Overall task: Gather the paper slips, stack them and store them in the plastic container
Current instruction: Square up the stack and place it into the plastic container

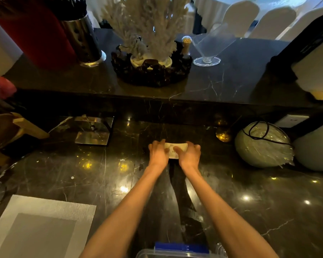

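A small stack of pale paper slips [175, 150] lies on a dark, glossy marble table [250, 211], far from the viewer and near the table's back edge. Both bare hands press on it from either side: the left hand [158, 153] covers its left end and the right hand [189, 154] its right end, fingers curled down onto the paper so that only the middle strip shows, with some unreadable print. Both forearms stretch straight out from the bottom of the view. Directly below them, at the near edge, sits the clear plastic container [177, 253] with a blue clasp, well apart from the slips. A grey woven placemat [45, 207] lies at the lower left. To the right of the hands rests a round pale bowl wrapped in plastic film [263, 146], with a dark cord across it. To the left stands a small mirrored metal stand [93, 131]. Behind the table rises a higher marble ledge [222, 84] carrying a white coral ornament [149, 30] in a dark basket, a perforated steel holder [84, 40], and a clear glass dish [209, 51]. Ceiling lights glint off the marble, and white-covered chairs [272, 19] fill the room beyond.
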Tool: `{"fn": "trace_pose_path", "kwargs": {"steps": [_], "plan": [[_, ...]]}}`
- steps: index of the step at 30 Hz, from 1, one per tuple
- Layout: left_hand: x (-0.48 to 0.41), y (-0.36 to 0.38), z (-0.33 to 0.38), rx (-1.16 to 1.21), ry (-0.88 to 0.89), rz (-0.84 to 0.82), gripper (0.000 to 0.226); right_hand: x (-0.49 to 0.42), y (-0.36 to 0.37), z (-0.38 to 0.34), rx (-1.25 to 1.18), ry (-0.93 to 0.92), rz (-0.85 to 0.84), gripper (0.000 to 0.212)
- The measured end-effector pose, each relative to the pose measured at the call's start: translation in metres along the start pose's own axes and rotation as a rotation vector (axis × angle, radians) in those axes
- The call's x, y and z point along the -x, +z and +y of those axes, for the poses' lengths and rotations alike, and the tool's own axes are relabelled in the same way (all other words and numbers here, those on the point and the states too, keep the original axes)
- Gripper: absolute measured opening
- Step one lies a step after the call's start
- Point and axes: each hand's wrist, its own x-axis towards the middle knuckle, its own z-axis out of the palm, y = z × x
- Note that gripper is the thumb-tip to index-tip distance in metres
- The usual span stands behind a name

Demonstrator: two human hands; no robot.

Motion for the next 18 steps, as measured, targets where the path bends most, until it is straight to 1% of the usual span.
{"fn": "trace_pose_path", "kwargs": {"steps": [2, 4, 5, 7, 10, 12, 14, 16, 18], "plan": [[-0.008, 0.006, -0.001, -0.008, -0.028, -0.031, 0.046, -0.01, 0.007, 0.001, 0.047, 0.053, -0.022, 0.056], [-0.012, 0.012, -0.003, -0.045, -0.063, -0.007, 0.044, -0.016, 0.012, 0.005, 0.134, 0.102, -0.046, 0.057], [-0.014, 0.013, -0.003, -0.103, -0.08, 0.014, 0.043, -0.018, 0.014, 0.008, 0.154, 0.118, -0.058, 0.058], [-0.019, 0.011, -0.003, -0.158, -0.147, -0.01, 0.048, -0.022, 0.017, 0.012, 0.09, 0.122, -0.094, 0.058], [-0.029, 0.003, -0.001, -0.001, -0.287, -0.104, 0.067, -0.026, 0.017, 0.012, 0.012, 0.113, -0.115, 0.057], [-0.033, -0.002, -0.001, 0.083, -0.364, -0.101, 0.075, -0.029, 0.015, 0.01, -0.002, 0.142, -0.124, 0.055], [-0.036, -0.004, -0.005, 0.153, -0.44, -0.106, 0.084, -0.033, 0.013, 0.011, -0.076, 0.201, -0.178, 0.053], [-0.039, -0.005, -0.01, 0.201, -0.474, -0.13, 0.085, -0.037, 0.007, 0.011, -0.193, 0.251, -0.247, 0.053], [-0.036, -0.005, -0.014, 0.204, -0.457, -0.18, 0.078, -0.036, 0.0, 0.012, -0.28, 0.268, -0.304, 0.058]]}}
